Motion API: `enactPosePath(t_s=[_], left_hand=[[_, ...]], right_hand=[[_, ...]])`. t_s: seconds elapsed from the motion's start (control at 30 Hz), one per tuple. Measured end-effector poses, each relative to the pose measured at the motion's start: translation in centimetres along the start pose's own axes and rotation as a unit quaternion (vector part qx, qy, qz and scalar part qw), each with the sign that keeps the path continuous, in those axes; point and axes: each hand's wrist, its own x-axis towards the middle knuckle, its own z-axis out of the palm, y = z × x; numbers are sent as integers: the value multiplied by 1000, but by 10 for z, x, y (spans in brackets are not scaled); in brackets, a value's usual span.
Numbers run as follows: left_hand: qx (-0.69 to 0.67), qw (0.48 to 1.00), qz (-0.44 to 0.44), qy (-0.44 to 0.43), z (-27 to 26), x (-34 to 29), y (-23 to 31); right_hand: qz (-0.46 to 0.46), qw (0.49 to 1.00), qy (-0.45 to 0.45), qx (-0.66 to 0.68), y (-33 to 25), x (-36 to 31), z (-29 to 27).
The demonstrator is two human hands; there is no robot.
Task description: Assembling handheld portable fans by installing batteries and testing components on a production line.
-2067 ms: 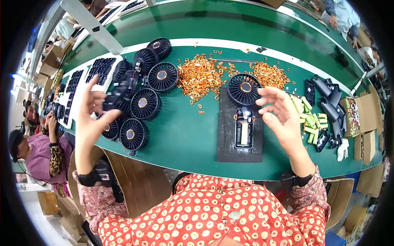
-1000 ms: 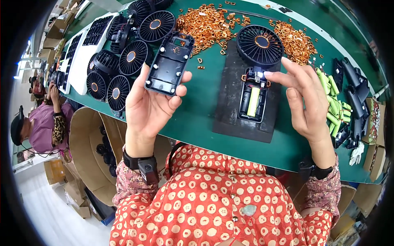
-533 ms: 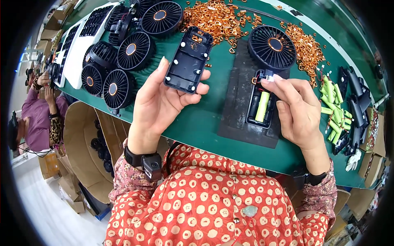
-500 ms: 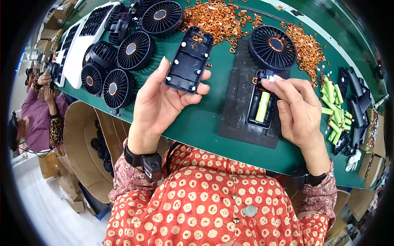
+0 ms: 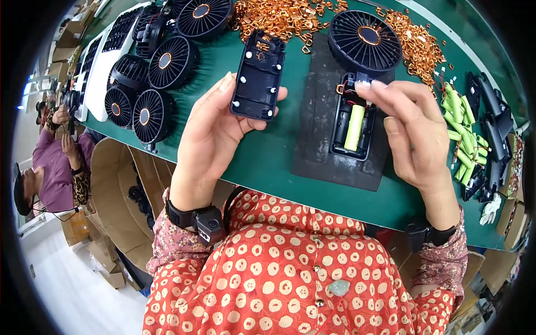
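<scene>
My left hand (image 5: 207,137) holds up a black plastic half shell (image 5: 258,84), its hollow side with white pegs facing up. My thumb lies along its left edge and the fingers come round the right. On a dark mat (image 5: 318,95) lies a black handheld fan (image 5: 365,47) with its handle housing (image 5: 336,139) uncovered. A light-green battery cell (image 5: 354,128) sits inside the housing, below red and dark wires. My right hand (image 5: 421,131) reaches in from the right, its forefinger at the housing's upper end and its thumb apart. An orange metal loop (image 5: 339,89) sticks out beside the wires.
Several black fans (image 5: 173,62) crowd the left, beside white trays (image 5: 106,61). Heaps of orange metal loops (image 5: 279,19) lie at the back. Green battery cells (image 5: 463,128) and black shells (image 5: 494,128) lie right. A cardboard box (image 5: 111,178) stands below left; a co-worker (image 5: 56,162) sits beyond.
The whole bench has shifted slightly up and left in view. My left hand has turned the half shell more upright. My right fingertips remain at the housing's upper end, the thumb apart.
</scene>
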Motion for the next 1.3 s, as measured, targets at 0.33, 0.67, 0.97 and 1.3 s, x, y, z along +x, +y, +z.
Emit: enactPosePath(t_s=[0.33, 0.67, 0.97, 1.3], left_hand=[[38, 997, -63, -1, 0, 6, 2], [632, 711, 245, 186, 31, 9, 3], [583, 719, 377, -27, 66, 43, -14], [623, 675, 393, -46, 68, 51, -14]], right_hand=[[133, 990, 35, -28, 4, -8, -3], [173, 984, 24, 14, 9, -11, 2], [163, 986, 36, 12, 6, -8, 5], [76, 995, 16, -65, 12, 0, 13]])
